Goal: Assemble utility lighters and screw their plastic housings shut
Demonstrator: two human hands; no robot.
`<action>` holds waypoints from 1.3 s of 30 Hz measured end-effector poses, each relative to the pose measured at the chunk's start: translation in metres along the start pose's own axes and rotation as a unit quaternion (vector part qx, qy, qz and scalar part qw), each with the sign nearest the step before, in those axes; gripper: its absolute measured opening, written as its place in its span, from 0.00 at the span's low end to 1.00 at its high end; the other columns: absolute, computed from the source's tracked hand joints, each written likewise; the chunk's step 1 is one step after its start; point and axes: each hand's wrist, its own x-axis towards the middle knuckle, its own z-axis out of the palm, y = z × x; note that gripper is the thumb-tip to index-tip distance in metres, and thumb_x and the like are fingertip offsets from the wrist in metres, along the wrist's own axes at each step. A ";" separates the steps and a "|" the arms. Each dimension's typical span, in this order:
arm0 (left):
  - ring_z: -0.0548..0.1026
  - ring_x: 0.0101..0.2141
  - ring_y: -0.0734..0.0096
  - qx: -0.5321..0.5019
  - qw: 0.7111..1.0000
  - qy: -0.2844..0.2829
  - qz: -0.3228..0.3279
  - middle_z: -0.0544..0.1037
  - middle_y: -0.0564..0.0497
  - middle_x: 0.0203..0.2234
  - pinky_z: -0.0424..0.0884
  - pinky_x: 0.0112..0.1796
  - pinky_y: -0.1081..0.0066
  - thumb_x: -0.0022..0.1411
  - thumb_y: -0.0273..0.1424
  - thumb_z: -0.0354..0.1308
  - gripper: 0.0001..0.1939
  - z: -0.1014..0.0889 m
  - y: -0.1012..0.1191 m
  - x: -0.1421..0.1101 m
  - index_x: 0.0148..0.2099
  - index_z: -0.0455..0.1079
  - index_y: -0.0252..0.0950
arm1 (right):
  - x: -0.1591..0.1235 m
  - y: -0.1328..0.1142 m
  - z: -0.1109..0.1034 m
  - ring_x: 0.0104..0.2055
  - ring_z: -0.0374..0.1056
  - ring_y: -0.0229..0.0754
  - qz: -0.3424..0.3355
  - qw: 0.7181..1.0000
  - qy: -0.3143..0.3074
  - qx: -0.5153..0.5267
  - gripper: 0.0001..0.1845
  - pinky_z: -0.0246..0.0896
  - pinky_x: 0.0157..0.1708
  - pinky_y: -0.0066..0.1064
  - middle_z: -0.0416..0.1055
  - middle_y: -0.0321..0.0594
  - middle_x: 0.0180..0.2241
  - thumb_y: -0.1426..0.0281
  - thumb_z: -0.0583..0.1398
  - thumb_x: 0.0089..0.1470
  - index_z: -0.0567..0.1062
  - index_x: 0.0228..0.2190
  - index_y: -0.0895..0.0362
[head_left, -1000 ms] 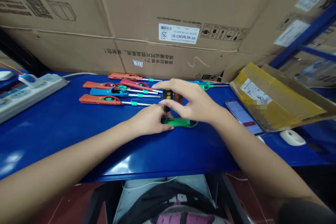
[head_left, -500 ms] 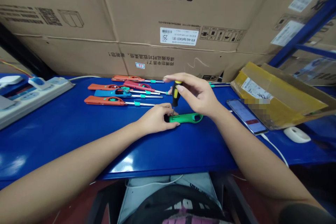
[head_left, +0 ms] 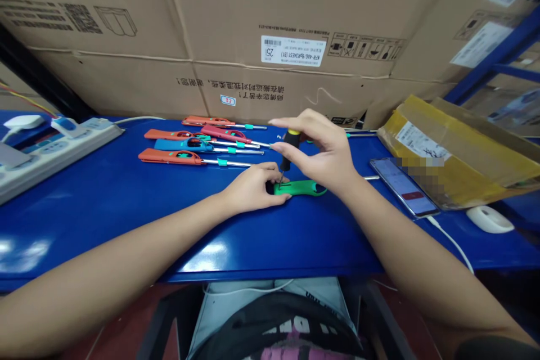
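A green long-nosed lighter [head_left: 301, 187] lies flat on the blue table [head_left: 126, 202], its metal tube running off to the right. My left hand [head_left: 253, 187] presses down on its left end, fingers curled round the handle. My right hand [head_left: 323, 152] pinches a small screwdriver [head_left: 287, 153] with a yellow and black handle. The screwdriver stands nearly upright, its tip resting on the green handle just right of my left fingers.
Several more lighters [head_left: 198, 143], orange, red and blue, lie in a row at the back left. A white power strip [head_left: 54, 149] sits far left. A phone [head_left: 403, 185], a white mouse [head_left: 489, 218] and a yellow-taped carton [head_left: 455, 152] are on the right. Large cardboard boxes [head_left: 253, 28] wall off the back.
The screwdriver has gone from hidden in my right hand to upright with its tip on the green lighter. My right hand has lifted and turned slightly. My left hand stays put.
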 end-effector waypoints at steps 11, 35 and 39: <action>0.77 0.34 0.66 0.003 1.000 0.003 -0.005 0.77 0.50 0.34 0.74 0.37 0.68 0.58 0.35 0.67 0.09 0.001 -0.001 -0.001 0.39 0.79 0.35 | -0.003 -0.002 0.005 0.31 0.68 0.39 -0.002 0.999 0.041 -0.033 0.12 0.71 0.34 0.35 0.73 0.38 0.33 0.64 0.67 0.59 0.82 0.44 0.53; 0.76 0.34 0.66 0.019 1.000 0.009 0.005 0.75 0.50 0.33 0.72 0.37 0.67 0.59 0.36 0.66 0.09 0.003 -0.001 -0.001 0.38 0.79 0.35 | 0.000 -0.008 -0.001 0.45 0.71 0.45 -0.028 0.996 -0.079 -0.010 0.20 0.71 0.48 0.44 0.73 0.46 0.47 0.65 0.52 0.69 0.73 0.58 0.52; 0.75 0.33 0.66 0.023 1.000 0.008 0.000 0.76 0.50 0.32 0.72 0.37 0.67 0.59 0.36 0.67 0.10 0.003 -0.002 -0.001 0.40 0.80 0.36 | -0.002 -0.005 -0.001 0.35 0.69 0.43 -0.020 0.998 -0.036 -0.040 0.17 0.72 0.40 0.40 0.73 0.39 0.35 0.63 0.60 0.64 0.77 0.53 0.50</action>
